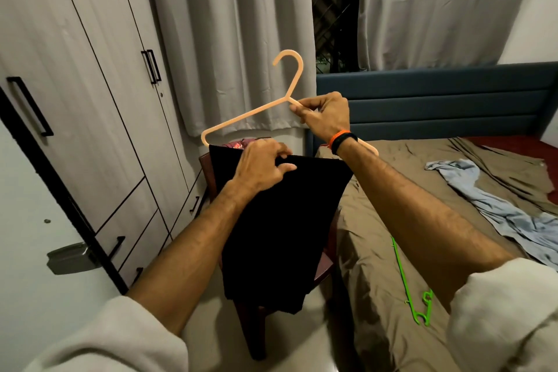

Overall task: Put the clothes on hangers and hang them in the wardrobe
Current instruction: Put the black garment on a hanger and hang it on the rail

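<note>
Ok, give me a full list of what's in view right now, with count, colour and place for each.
Peach hanger: one, peach, held up mid-frame.
Black garment: one, black, draped on the hanger's lower bar.
Green hanger: one, green, on the bed.
Blue garment: one, light blue, crumpled on the bed, right.
Bed: one, brown sheet, blue headboard, right.
Wardrobe: one, pale grey, black handles, doors closed, left.
Curtains: grey, behind.
Chair: one, dark red-brown, under the garment.
Left hand: grips the garment's top edge.
Right hand: pinches the hanger near its neck.
</note>
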